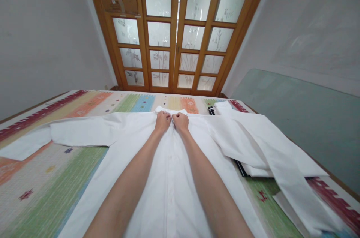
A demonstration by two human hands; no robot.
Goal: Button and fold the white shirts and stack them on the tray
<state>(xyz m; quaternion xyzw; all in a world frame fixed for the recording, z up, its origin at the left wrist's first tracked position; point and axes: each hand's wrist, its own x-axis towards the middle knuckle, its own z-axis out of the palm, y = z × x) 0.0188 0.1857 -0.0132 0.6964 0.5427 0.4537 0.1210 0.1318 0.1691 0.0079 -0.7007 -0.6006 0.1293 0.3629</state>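
Observation:
A white button-up shirt point(152, 193) lies front side up on a patterned bed cover, its collar at the far end. One sleeve stretches out flat to the left; the right one lies over other white cloth. Just below the collar, my left hand point(163, 121) is closed in a pinch on the shirt's front edge. Close beside it, my right hand point(180, 121) also pinches the fabric at the top of the button strip. A small gap separates the two hands. The fingertips are partly hidden, and whether a button sits between them is too small to make out.
The striped, multicoloured bed cover point(81, 178) spreads beneath everything. More folded white cloth point(289, 151) with a dark-striped item point(240, 167) under it lies at the right. A pale green headboard-like panel point(298, 114) stands along the right wall. Wooden glass-paned doors point(173, 35) close off the far end.

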